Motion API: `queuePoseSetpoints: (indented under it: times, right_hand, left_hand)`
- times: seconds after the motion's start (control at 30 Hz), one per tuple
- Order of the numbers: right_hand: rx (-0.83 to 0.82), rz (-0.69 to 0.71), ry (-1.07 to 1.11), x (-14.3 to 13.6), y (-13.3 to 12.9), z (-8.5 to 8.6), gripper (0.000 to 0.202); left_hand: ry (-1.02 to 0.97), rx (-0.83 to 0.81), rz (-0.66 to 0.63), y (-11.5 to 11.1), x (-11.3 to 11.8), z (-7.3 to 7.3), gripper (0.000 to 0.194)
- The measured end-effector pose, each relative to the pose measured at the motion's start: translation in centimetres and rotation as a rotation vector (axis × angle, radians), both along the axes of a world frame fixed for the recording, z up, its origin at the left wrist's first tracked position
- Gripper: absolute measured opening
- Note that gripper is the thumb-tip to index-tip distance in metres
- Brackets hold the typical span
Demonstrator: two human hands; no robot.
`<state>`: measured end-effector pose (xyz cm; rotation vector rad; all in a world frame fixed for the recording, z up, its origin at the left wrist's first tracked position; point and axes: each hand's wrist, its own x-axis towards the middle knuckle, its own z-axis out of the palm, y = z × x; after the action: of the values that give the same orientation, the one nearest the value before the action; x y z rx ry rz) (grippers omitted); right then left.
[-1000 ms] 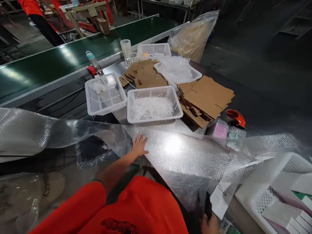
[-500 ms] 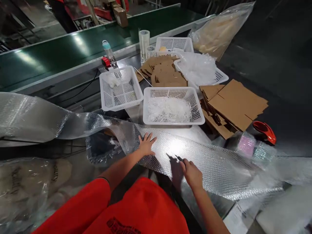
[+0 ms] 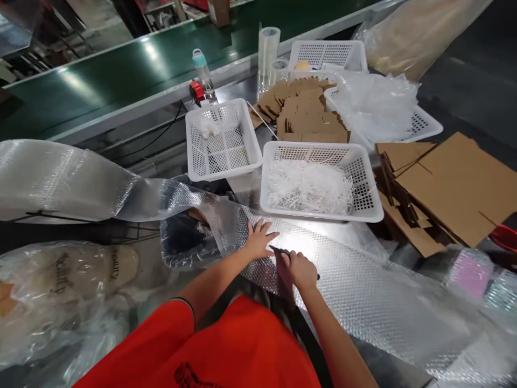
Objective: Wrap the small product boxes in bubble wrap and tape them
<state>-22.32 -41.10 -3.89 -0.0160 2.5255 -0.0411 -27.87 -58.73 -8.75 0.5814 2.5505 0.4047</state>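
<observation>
Partly hidden tool (image 3: 281,250) in right hand (image 3: 302,271)

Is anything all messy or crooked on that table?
Yes, the cardboard sheets at the right, beyond the bubble wrap, look crooked: they stick out at different angles instead of lining up. The shredded white filler looks tangled, but sits inside its plastic basket.

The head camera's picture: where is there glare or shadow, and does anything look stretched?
In the head view, glare whitens the bubble wrap between the right hand and the basket of white shreds; in that same view, a shadow darkens the wrap just left of that hand, pale streaks shine on the green belt, and the outer edges look somewhat stretched.
</observation>
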Motion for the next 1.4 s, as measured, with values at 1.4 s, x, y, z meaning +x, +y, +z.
queuePoseSetpoints:
  times: [1.4]
  right_hand:
    - [0.008, 0.113, -0.074, 0.4, 10.8, -1.1, 0.05]
  left_hand:
    - [-0.171, -0.121, 0.08, 4.1, 1.7, 0.6, 0.118]
